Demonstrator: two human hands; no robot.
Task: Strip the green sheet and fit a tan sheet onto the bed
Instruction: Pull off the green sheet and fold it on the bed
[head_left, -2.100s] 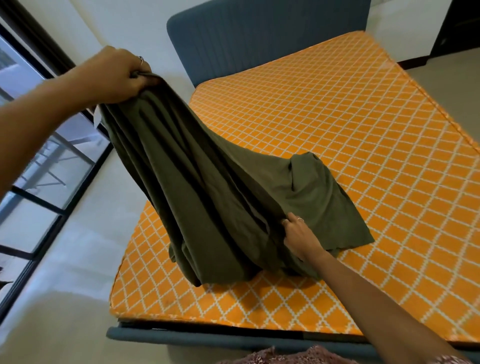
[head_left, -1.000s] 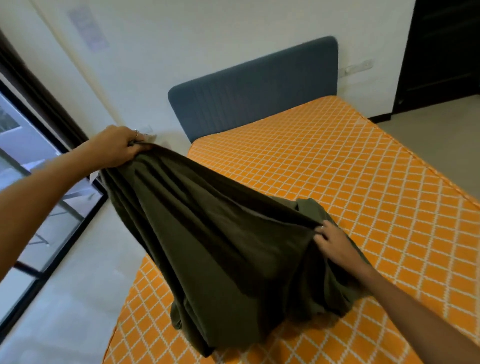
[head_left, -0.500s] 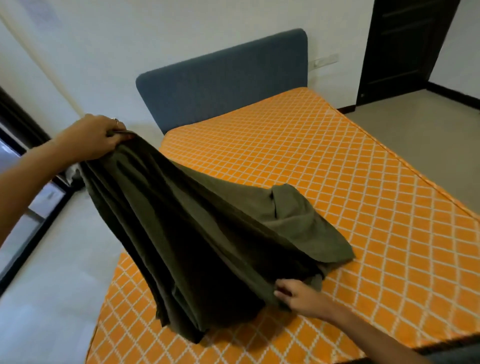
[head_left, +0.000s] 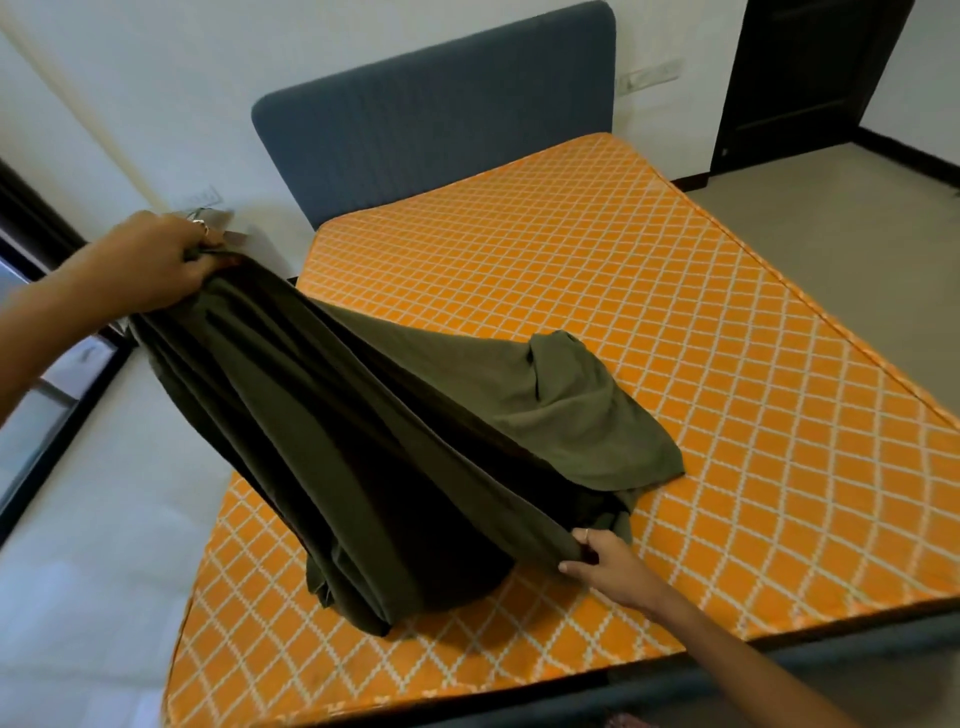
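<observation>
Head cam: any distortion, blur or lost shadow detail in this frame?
Head view: wide-angle bend curves the mattress edges and tilts the headboard. Folds in the middle of the green sheet sink to near black. The left hand and right hand, both gripping the sheet, look sharp, without motion blur.

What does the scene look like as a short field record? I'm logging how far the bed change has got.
sheet: green sheet off the mattress, bunched, partly lifted
left hand: left hand grips one end, raised
right hand: right hand pinches an edge near the mattress
mattress: mattress bare, orange with white lattice
headboard: headboard blue-grey
tan sheet: not in view
</observation>
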